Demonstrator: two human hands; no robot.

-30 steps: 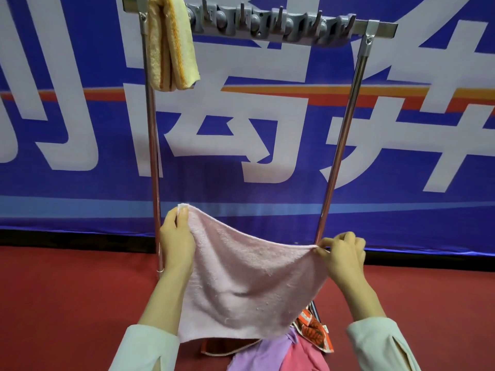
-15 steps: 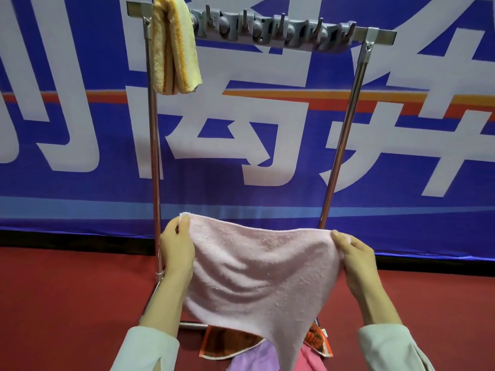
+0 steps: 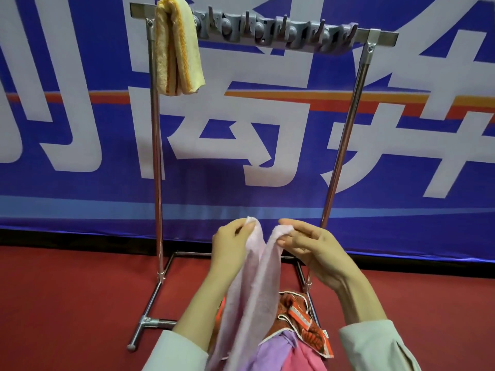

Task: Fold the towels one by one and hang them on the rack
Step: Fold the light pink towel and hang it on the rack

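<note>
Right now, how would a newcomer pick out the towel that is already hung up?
Find the big blue banner with white characters; a metal rack stands before it. At the left end of its top bar hangs the yellow towel, folded, with orange stripes. It is the only cloth on the rack: the pink towel is held lower down and the other cloths lie at its foot.

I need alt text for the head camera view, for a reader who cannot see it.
A person's left hand and right hand each pinch a top corner of a pale pink towel, corners held close together so the towel hangs doubled. Behind it stands a metal rack with a folded yellow towel over the left end of its top bar.
</note>
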